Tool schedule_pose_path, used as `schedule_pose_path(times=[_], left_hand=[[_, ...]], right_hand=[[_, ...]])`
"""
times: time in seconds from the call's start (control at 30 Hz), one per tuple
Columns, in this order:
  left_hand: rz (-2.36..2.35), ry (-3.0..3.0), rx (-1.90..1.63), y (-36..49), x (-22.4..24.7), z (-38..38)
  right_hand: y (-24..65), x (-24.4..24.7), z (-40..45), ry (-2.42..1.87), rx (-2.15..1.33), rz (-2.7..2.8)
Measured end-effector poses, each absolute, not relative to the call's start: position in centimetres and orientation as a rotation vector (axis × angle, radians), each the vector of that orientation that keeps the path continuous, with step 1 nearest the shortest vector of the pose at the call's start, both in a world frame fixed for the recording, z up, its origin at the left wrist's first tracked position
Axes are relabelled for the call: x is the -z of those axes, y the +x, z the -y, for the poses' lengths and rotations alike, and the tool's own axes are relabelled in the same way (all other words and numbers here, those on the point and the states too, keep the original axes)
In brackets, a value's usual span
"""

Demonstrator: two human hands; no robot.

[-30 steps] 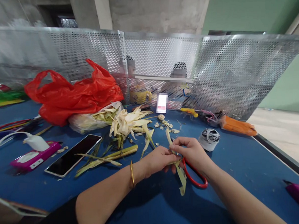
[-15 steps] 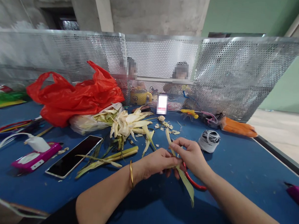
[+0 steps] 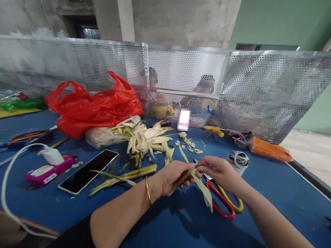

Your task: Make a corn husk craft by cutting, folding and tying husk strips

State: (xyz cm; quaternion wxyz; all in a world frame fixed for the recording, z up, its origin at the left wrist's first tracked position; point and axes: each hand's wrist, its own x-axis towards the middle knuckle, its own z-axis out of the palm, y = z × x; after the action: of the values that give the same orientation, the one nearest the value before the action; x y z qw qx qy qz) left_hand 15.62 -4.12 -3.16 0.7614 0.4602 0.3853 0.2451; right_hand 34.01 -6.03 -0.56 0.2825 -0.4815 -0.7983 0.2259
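My left hand [image 3: 176,175] is closed on a pale green husk strip [image 3: 203,189], pinching it near its middle. Thumb and fingers of my right hand [image 3: 214,168] are pinched together at the same strip, just right of my left fingertips. One end of the strip hangs down to the right, and another part curves below my left palm. Scissors [image 3: 223,205] with red and yellow handles lie on the blue table under my right hand. A pile of cream husks [image 3: 145,137] sits beyond my left hand, with green stalks [image 3: 136,174] nearer.
A black phone [image 3: 89,172] and a purple power strip [image 3: 50,172] lie left. Behind are a red plastic bag [image 3: 97,110] and a perforated metal screen [image 3: 184,66], with two people beyond. String [image 3: 237,160] and an orange packet [image 3: 270,149] are right.
The view has shifted, moving the scene slightly right. The strip is bent differently between my hands, and my right hand has moved off the scissors, showing more of their handles.
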Motion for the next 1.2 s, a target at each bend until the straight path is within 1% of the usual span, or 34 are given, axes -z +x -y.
schedule_pose_path(times=[0.3,0.37,0.47,0.53,0.6,0.7,0.8,0.93,1.03,1.2], left_hand=[[-0.807,1.0,-0.541,15.7,3.1,4.3],[-0.784,0.942,-0.592,15.6,3.2,4.3],[-0.719,0.828,-0.723,15.6,3.1,4.1],[-0.677,0.744,-0.813,15.6,3.0,3.9],[-0.633,0.68,-0.891,15.7,2.9,3.7],[-0.581,0.666,-0.942,16.0,3.1,3.6],[-0.596,0.68,-0.938,16.4,3.4,3.8],[-0.622,0.684,-0.947,16.6,3.7,4.2],[-0.622,0.697,-0.949,16.7,3.8,4.2],[-0.674,0.722,-0.97,16.7,4.0,4.0]], right_hand=[[34.2,0.8,5.6,-1.229,-0.279,2.198],[34.3,0.7,5.8,-1.217,-0.084,2.174],[34.0,0.3,6.7,-1.21,0.301,2.017],[33.3,0.2,7.5,-1.216,0.417,1.954],[32.4,0.5,8.2,-1.246,0.348,2.016],[30.9,2.0,8.4,-1.399,0.037,2.116],[30.0,3.7,8.0,-1.468,-0.224,2.02],[29.6,5.0,7.6,-1.488,-0.458,1.849],[29.4,5.1,7.6,-1.49,-0.57,1.78],[29.2,5.0,7.7,-1.416,-0.633,1.766]])
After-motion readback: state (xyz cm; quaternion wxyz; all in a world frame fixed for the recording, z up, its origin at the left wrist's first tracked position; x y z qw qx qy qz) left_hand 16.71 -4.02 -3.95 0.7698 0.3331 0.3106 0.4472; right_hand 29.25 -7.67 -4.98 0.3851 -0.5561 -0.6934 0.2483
